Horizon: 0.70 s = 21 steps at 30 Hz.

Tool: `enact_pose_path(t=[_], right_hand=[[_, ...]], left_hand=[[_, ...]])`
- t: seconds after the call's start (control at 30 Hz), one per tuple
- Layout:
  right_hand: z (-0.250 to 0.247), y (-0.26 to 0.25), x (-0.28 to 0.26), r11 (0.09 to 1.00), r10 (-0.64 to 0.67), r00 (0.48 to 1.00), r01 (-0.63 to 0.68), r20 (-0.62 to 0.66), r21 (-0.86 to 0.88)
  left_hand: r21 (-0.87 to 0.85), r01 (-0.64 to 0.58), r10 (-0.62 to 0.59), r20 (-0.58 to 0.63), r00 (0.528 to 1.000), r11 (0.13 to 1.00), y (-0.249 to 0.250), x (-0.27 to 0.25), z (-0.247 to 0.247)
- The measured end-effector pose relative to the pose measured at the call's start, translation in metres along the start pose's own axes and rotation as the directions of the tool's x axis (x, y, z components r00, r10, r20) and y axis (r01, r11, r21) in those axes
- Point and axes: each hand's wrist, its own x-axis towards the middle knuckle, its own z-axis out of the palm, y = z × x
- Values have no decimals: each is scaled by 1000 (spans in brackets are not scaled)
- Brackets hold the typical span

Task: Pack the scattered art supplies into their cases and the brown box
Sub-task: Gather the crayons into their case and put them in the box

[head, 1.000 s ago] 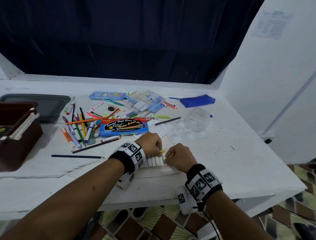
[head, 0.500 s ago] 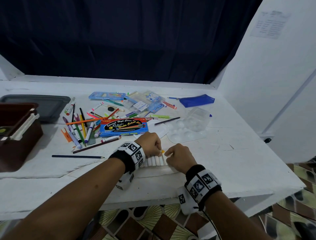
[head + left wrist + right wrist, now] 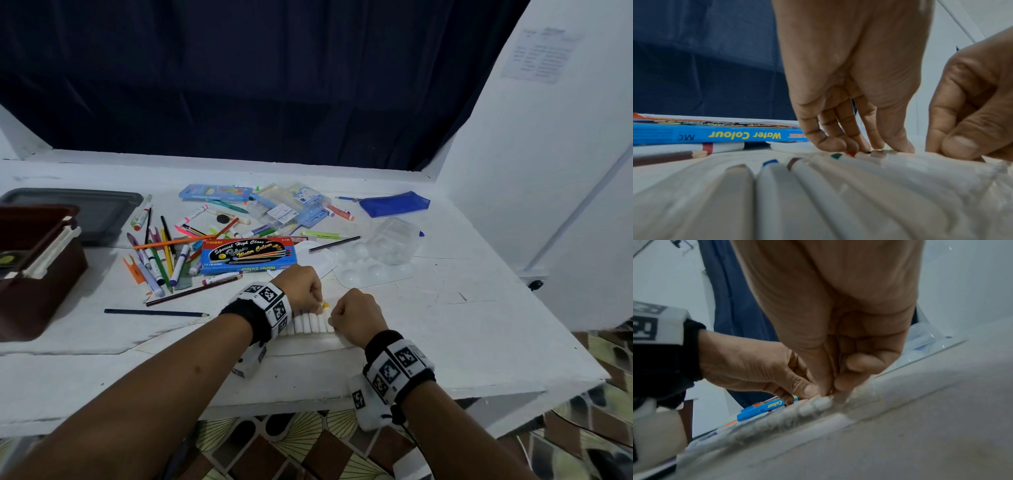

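A row of white paint tubes (image 3: pixel 311 324) lies in a clear plastic tray near the table's front edge; their coloured caps (image 3: pixel 836 156) point away from me. My left hand (image 3: pixel 315 305) curls down over the cap ends, thumb and fingers closing on a yellow-capped tube (image 3: pixel 325 304). Just to the right, my right hand (image 3: pixel 335 314) pinches the tray's right end between thumb and forefinger (image 3: pixel 835 386). Behind the hands lies the blue Water Colour box (image 3: pixel 248 255), closed. The brown box (image 3: pixel 30 274) stands open at the far left.
Loose pens and pencils (image 3: pixel 161 257) are strewn left of the blue box, and a dark pencil (image 3: pixel 154 312) lies alone nearer me. A clear palette (image 3: pixel 376 260), a blue pouch (image 3: pixel 394 204), plastic cases (image 3: pixel 291 205) and a grey lid (image 3: pixel 99 212) sit farther back.
Both hands stay on the tube row; the right hand has crept slightly left, closer to the left hand. Nothing else moved.
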Motion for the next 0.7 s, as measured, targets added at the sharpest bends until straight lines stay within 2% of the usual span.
enact_pose_path(t=[0.1, 0.23, 0.4, 0.53, 0.7], right_hand=[[-1, 2, 2, 1000, 14, 1000, -14, -13, 7], [-5, 3, 0, 999, -35, 999, 35, 11, 30], [-5, 1, 2, 992, -117, 993, 118, 27, -32], [-8, 0, 4, 991, -133, 991, 133, 34, -24], [-10, 2, 5, 989, -146, 987, 146, 74, 0]], left_hand=[[-3, 6, -6, -2, 1000, 1000, -1, 0, 1], [11, 7, -7, -9, 1000, 1000, 0, 1, 2], [20, 25, -24, -29, 999, 999, -1, 1, 4], [46, 33, -32, -26, 999, 998, -1, 1, 7], [61, 1, 0, -18, 1000, 998, -4, -1, 6]])
